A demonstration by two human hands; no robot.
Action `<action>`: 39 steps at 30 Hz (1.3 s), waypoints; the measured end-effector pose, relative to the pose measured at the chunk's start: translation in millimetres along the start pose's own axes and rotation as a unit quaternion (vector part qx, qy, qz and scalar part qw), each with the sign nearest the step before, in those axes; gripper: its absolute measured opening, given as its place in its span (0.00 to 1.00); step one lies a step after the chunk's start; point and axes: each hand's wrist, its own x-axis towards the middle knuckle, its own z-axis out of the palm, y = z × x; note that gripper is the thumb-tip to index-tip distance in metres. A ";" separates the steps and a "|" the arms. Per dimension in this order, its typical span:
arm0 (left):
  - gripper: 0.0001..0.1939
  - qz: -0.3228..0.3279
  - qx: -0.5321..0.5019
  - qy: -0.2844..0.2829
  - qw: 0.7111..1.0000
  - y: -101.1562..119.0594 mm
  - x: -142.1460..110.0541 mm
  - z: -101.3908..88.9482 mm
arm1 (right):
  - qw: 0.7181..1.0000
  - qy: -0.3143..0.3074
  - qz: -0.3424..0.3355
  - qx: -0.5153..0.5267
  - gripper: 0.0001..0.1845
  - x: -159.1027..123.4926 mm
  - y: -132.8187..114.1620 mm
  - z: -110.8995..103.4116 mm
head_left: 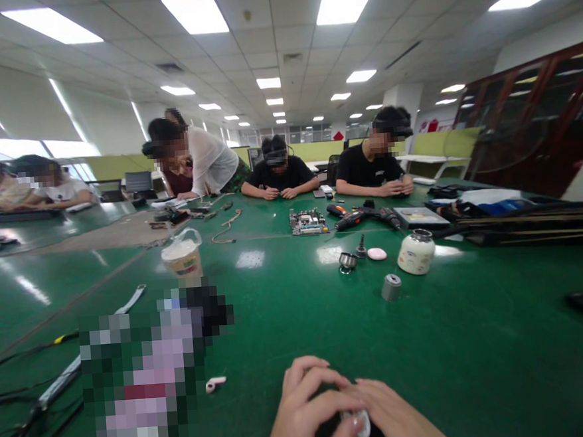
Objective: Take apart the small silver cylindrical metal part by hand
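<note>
At the bottom of the view, my left hand (309, 403) and my right hand (398, 414) come together low over the table. The left fingers curve over toward the right hand, with the thumb pressed on a small silvery-white round piece (364, 426). My right hand closes around the far side of that piece; its fingertips are partly hidden behind the left fingers. Beyond them stand a grey cylinder (391, 289), a metal cup-shaped part (347, 262), a dark spindle-like part (361, 247), a pink oval disc (376, 254) and a cream jar (416, 253) with an open metal neck.
An earbud (216, 383) lies left of my hands, near a pixelated purple item (166, 360) and cables (58, 384). Farther off are a drink cup (182, 253), a circuit board (308, 221) and power drills (351, 218). Several people sit or lean across the green table (278, 312).
</note>
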 end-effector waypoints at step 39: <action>0.04 -0.238 0.247 -0.037 0.939 -27.5 -5.1 -4.6 | 0.996 -0.043 0.050 0.057 0.23 4.1 3.8 -1.8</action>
